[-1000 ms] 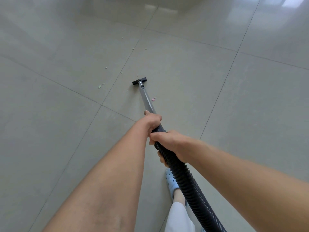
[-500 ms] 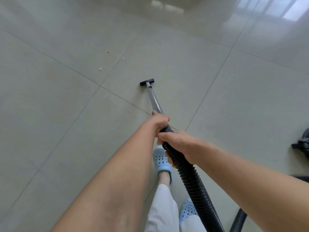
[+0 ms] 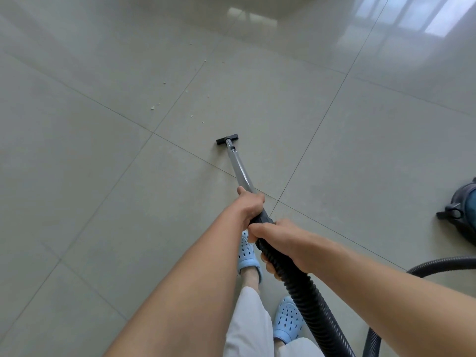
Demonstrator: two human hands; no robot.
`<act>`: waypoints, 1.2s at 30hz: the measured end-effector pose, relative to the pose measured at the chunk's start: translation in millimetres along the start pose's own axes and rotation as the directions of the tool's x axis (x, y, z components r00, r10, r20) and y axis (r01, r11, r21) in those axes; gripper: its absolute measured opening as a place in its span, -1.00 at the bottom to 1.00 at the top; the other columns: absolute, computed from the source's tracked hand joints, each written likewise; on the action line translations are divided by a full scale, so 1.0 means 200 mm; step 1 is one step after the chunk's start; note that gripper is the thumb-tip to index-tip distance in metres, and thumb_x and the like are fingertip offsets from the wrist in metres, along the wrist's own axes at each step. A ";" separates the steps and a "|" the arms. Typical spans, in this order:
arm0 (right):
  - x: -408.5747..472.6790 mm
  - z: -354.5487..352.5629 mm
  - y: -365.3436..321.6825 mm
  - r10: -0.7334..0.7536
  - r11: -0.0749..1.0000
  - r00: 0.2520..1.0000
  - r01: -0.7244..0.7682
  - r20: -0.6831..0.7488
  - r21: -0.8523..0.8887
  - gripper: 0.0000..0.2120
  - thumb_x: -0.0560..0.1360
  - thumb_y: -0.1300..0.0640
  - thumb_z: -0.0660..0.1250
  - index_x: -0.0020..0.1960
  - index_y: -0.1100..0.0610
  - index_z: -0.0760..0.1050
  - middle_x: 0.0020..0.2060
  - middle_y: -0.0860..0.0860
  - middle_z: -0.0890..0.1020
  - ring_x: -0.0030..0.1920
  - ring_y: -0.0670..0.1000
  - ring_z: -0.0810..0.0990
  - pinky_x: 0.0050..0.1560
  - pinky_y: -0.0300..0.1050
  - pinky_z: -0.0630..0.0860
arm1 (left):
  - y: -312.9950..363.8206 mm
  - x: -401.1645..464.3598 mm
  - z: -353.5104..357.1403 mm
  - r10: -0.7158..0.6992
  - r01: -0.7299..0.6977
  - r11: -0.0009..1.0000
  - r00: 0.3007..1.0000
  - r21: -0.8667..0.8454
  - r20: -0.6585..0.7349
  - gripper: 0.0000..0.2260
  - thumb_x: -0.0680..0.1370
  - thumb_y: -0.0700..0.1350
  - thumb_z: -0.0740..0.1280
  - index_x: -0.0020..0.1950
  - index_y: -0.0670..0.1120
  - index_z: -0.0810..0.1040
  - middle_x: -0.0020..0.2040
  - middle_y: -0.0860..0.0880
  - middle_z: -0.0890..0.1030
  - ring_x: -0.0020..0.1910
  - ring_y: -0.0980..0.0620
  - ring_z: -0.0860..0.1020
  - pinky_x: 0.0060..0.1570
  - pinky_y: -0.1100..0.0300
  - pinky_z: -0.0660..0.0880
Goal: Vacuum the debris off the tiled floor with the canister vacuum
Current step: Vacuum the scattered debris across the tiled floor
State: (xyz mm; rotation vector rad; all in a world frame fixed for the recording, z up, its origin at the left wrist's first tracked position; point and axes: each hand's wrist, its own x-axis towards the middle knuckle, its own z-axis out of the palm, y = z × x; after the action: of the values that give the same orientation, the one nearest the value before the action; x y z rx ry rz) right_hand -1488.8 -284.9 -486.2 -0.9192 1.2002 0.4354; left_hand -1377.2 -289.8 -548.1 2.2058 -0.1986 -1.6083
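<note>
A silver vacuum wand (image 3: 238, 166) runs from my hands down to a small black floor nozzle (image 3: 227, 139) resting on the pale tiled floor (image 3: 360, 155). My left hand (image 3: 251, 206) grips the wand's upper end. Just behind it, my right hand (image 3: 279, 239) grips the black ribbed hose (image 3: 309, 297) at its cuff. Small pale crumbs of debris (image 3: 153, 107) lie scattered beyond and left of the nozzle, with more debris (image 3: 192, 115) closer to it. The blue-grey canister (image 3: 463, 207) sits at the right edge, partly cut off.
The hose (image 3: 438, 264) loops along the floor at lower right toward the canister. My feet in light blue clogs (image 3: 247, 256) stand under my arms. Window glare (image 3: 412, 19) reflects on the tiles at the top right.
The nozzle has drawn back toward me, away from the crumbs, and the pink bit beside the wand is gone. The view shifted so the canister and my feet show more.
</note>
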 end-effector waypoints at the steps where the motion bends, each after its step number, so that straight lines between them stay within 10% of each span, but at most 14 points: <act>1: 0.00 0.01 -0.01 0.001 1.000 1.000 -0.001 -0.001 -0.014 -0.83 0.43 0.14 0.37 -0.13 0.23 0.43 -0.39 0.13 0.47 -0.62 0.03 0.46 -0.55 -0.23 0.45 | 0.00 0.00 -0.01 0.000 0.000 1.000 1.000 -0.003 -0.003 -0.79 0.64 -0.13 0.12 0.16 -0.07 0.08 -0.11 -0.15 0.43 -0.29 -0.03 0.48 -0.44 0.17 0.42; 29: 0.63 0.22 -0.78 -0.197 0.923 0.968 0.130 -0.155 -0.362 -0.82 0.31 0.07 0.32 -0.17 0.11 0.39 -0.47 -0.01 0.46 -0.64 0.03 0.52 -0.37 -0.05 0.59 | 0.38 0.64 -0.69 -0.037 0.028 0.973 0.999 -0.228 -0.035 -0.72 0.60 -0.10 0.14 0.28 -0.06 0.17 -0.15 -0.12 0.44 -0.19 -0.14 0.53 -0.22 0.10 0.48; 36: 0.78 0.16 -1.19 -0.250 0.895 0.949 0.150 -0.193 -0.420 -0.86 0.33 0.08 0.29 -0.18 0.13 0.41 -0.58 -0.04 0.47 -0.61 0.06 0.58 -0.38 -0.04 0.59 | 0.72 0.84 -0.90 -0.022 0.010 0.986 0.997 -0.164 -0.074 -0.75 0.63 -0.09 0.14 0.26 -0.09 0.20 -0.20 -0.10 0.40 -0.35 -0.01 0.44 -0.46 0.18 0.40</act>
State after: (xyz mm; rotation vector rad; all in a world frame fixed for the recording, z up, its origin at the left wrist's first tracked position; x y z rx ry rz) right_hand -1244.4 -424.8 -540.3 -1.4754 1.2409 0.4165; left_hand -1136.8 -437.1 -592.3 2.1420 -0.0259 -1.4904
